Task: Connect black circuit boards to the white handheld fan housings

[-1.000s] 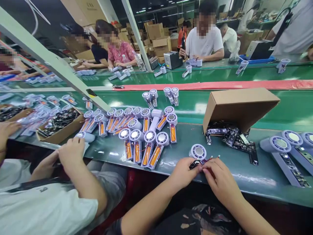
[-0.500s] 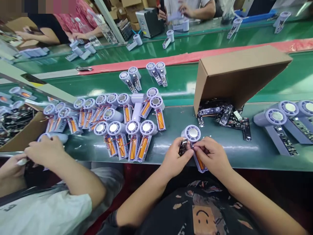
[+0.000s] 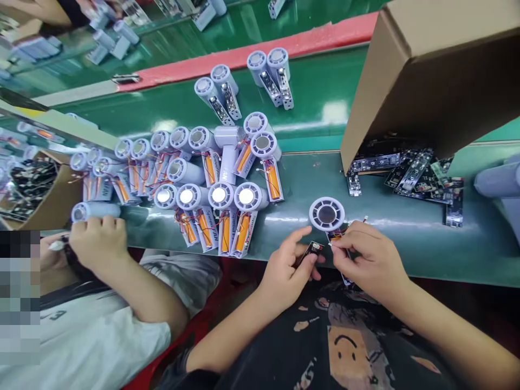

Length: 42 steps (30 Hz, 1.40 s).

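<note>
My left hand [image 3: 286, 269] pinches a small black circuit board [image 3: 313, 252] between thumb and fingers. My right hand [image 3: 371, 264] grips a handheld fan body, with its round lilac fan head [image 3: 327, 214] sticking out above my fingers and its lower end [image 3: 345, 279] showing below them. Most of the body is hidden behind my right hand. Thin wires show near my right fingertips. At the left, a co-worker's hand [image 3: 98, 242] rests on a lilac cylinder [image 3: 95, 211].
A cardboard box [image 3: 430, 76] lies tipped on the green conveyor, with black circuit boards [image 3: 406, 173] spilling out. Several lilac fan bodies with orange batteries [image 3: 219, 216] crowd the belt beyond my hands. Another box of boards [image 3: 44, 195] stands at the left.
My view has tilted down and shifted. My hands have drawn slightly apart, with the small board now further from the fan body. The co-worker's hand now holds the cylinder further left.
</note>
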Each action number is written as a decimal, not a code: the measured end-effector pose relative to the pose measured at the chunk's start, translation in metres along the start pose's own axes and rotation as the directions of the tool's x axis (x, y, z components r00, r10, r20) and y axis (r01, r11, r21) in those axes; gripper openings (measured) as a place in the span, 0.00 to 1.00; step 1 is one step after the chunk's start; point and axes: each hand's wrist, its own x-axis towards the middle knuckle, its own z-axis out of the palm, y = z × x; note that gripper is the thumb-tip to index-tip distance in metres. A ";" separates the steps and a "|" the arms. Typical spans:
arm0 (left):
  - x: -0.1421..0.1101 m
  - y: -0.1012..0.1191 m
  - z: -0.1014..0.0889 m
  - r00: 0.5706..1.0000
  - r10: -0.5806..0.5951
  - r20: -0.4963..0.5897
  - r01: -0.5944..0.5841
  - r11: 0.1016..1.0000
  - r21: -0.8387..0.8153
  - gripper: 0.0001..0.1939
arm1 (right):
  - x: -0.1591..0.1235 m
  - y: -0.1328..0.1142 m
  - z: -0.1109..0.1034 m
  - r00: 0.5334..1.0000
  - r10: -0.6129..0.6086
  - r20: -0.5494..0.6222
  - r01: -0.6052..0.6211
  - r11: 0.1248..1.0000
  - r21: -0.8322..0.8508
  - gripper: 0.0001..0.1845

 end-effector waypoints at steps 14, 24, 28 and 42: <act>0.011 0.008 -0.001 0.870 0.492 -0.035 -0.396 0.740 0.544 0.12 | 0.000 -0.009 0.010 0.999 -0.039 0.032 0.046 0.966 -0.254 0.15; 0.011 0.008 0.001 0.895 0.446 -0.030 -0.365 0.768 0.527 0.11 | 0.000 -0.009 0.010 0.993 -0.068 0.094 0.095 0.943 -0.319 0.17; 0.012 0.008 0.002 0.891 0.453 -0.033 -0.372 0.770 0.519 0.12 | -0.002 -0.006 0.012 0.994 -0.063 0.088 0.084 0.960 -0.265 0.15; 0.010 -0.006 0.004 0.949 0.314 -0.023 -0.305 0.936 0.178 0.14 | -0.017 0.016 -0.017 0.983 0.168 0.072 -0.174 0.981 0.091 0.06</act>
